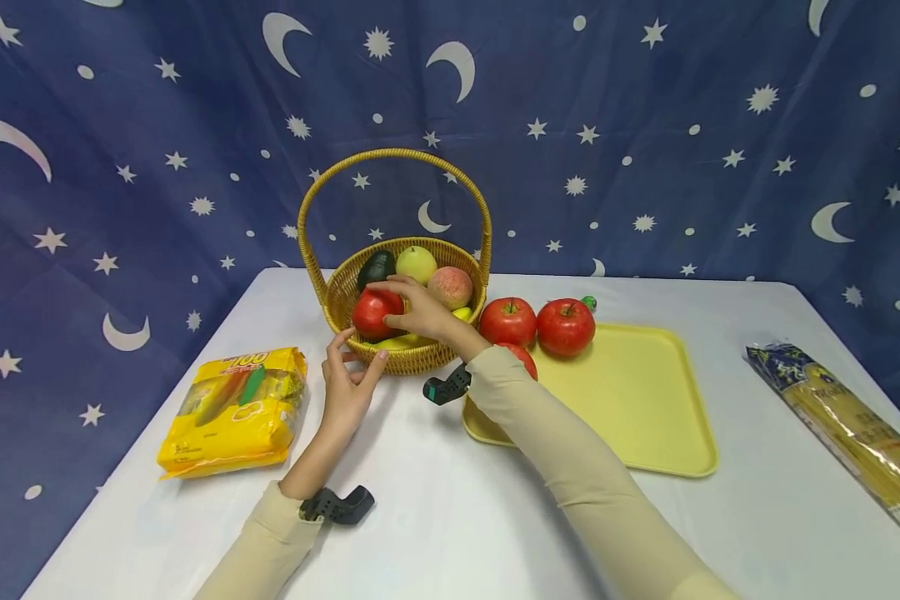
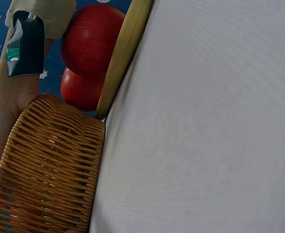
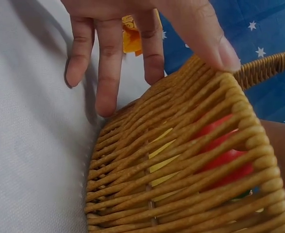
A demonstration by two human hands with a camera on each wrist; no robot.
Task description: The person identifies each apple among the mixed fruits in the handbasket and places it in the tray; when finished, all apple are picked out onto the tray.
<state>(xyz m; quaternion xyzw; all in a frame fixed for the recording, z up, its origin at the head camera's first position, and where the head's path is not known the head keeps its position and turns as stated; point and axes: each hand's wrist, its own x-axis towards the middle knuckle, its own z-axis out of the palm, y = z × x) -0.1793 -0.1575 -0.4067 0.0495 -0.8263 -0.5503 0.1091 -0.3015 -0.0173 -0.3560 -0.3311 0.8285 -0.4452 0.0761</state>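
Note:
A wicker basket (image 1: 420, 362) with a tall handle holds an avocado (image 1: 377, 268), a yellow-green fruit (image 1: 416, 263), a peach (image 1: 450, 287) and yellow fruit (image 1: 401, 342) low at the front. Over its left front, my right hand (image 1: 422, 312) grips a red apple (image 1: 375, 313) between thumb and fingers, inside the rim. My left hand (image 1: 347, 398) touches the basket's front left side. In the right wrist view, the left thumb (image 3: 226, 57) lies on the rim and the fairly straight fingers (image 3: 108, 73) spread along the outer wall.
Right of the basket stands a yellow tray (image 1: 637, 400), with three red apples (image 1: 566, 327) at its left end. A yellow packet (image 1: 232, 408) lies on the left. A long pasta packet (image 1: 840, 417) lies at the right edge. Behind hangs a blue starry cloth (image 1: 525, 183).

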